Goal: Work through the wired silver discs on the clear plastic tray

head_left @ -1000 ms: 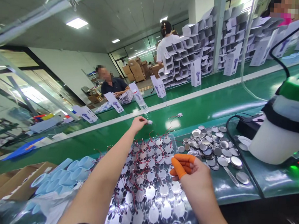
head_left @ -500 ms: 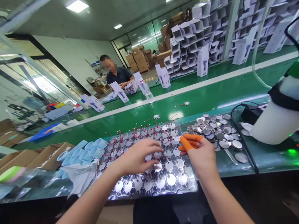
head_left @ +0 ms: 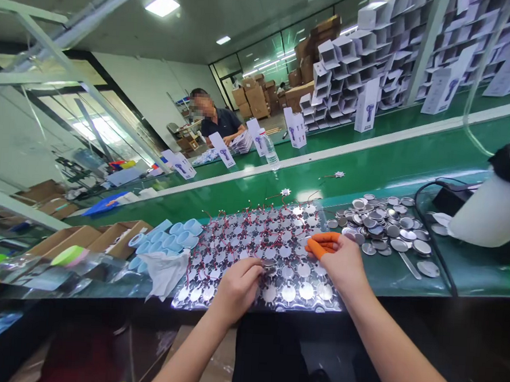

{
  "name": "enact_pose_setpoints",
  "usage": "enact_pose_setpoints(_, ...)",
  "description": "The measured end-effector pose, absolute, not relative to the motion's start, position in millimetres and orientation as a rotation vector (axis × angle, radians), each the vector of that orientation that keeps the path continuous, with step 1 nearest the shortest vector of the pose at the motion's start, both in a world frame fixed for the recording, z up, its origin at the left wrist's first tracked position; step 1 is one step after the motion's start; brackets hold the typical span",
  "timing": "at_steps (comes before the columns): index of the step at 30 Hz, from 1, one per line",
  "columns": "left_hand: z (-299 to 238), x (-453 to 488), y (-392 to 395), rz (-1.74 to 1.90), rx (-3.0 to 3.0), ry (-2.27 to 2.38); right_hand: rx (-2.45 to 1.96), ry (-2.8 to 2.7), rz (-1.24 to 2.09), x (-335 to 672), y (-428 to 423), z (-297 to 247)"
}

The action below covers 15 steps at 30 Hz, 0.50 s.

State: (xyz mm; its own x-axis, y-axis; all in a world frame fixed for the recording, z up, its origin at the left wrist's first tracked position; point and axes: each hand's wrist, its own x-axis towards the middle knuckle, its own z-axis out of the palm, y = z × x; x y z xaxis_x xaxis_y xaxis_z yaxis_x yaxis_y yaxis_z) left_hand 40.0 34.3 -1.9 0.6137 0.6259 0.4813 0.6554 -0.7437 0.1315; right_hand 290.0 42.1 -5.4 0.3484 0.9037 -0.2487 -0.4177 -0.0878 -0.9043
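Note:
My left hand (head_left: 241, 288) is low over the near half of a clear plastic tray (head_left: 179, 303), its fingers pinched together. A darker, tilted metal disc (head_left: 269, 264) shows at those fingertips. Rows of round silver discs with red wires (head_left: 286, 251) cover the tray. My right hand (head_left: 341, 262) hovers over the tray's right edge, with orange finger cots (head_left: 323, 244) on its fingers. These are closed in a pinch, and a small pale piece at their tips is too blurred to name. Right of the tray lies a pile of loose metal discs (head_left: 380, 222).
Pale blue plastic cups (head_left: 178, 235) and a white cloth (head_left: 164, 269) are at left, beside cardboard boxes (head_left: 118, 237). A white bottle (head_left: 481, 205) and a black cable (head_left: 435, 248) stand at right. Beyond are a water bottle (head_left: 269, 150), white cartons (head_left: 366, 108) and a seated person (head_left: 220, 122).
My left hand has gone from spread fingers to a pinch and drawn nearer the tray's front edge. My right hand stays pinched beside the tray. The camera view has shifted left.

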Motion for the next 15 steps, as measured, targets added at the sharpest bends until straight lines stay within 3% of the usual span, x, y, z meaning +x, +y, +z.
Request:
enact_pose_setpoints(8, 7, 13, -16, -0.701, -2.644, -1.476, -1.251, -0.724, 1.266, 274, 35, -13)
enact_pose_setpoints(15, 4, 30, 9, -0.552, -2.834, -1.582, -1.330, -0.889, 1.366, 252, 32, -16)
